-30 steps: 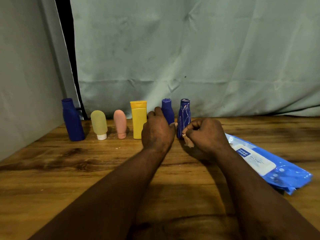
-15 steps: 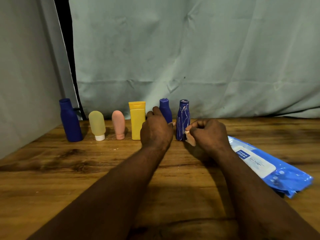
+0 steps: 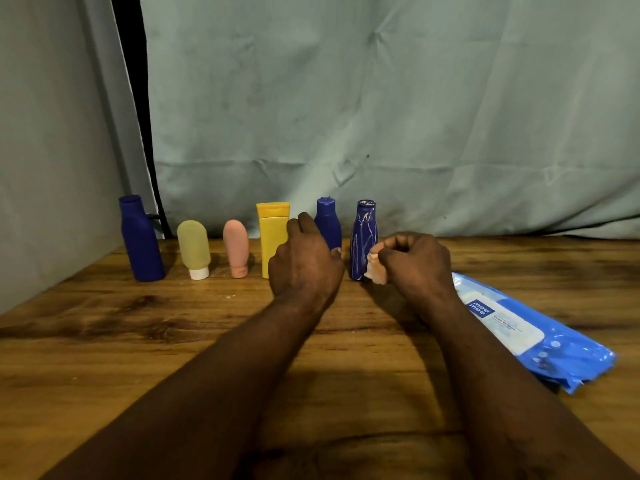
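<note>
Change: almost none, your right hand [image 3: 415,265] still pinches the bunched wipe [image 3: 375,273] low on the smeared bottle [image 3: 363,237], between both hands | left hand [image 3: 304,261]: back to you, grip cannot be told | streaks remain, so wiping looks barely begun.

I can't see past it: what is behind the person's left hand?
A dark blue bottle stands behind the left hand, beside a yellow bottle. The hand covers the blue bottle's base, so whether the fingers grip it is hidden.
</note>
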